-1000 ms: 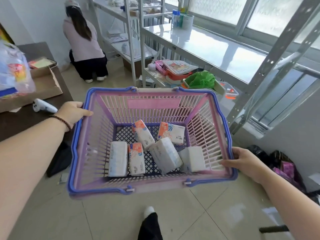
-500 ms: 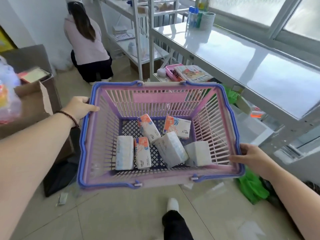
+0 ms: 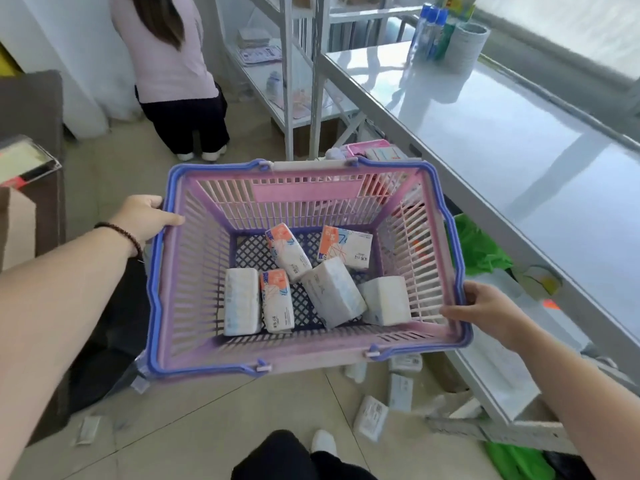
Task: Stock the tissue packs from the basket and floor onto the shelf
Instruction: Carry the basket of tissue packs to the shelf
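I hold a pink and purple plastic basket in front of me, above the floor. My left hand grips its left rim and my right hand grips its right rim. Several tissue packs lie loose on the basket's bottom, some white, some with orange and blue print. More tissue packs lie scattered on the tiled floor under the basket's right corner. The white metal shelf stretches along my right side, its top board glossy and mostly bare.
Another person crouches by the far wall, back turned. Bottles and a grey cup stand at the shelf's far end. A green bag sits on the lower shelf board. A brown box stands at left.
I have walked forward and closer to the shelf with the basket, still held in both hands. The view tilted down, and packs on the floor have come into sight.
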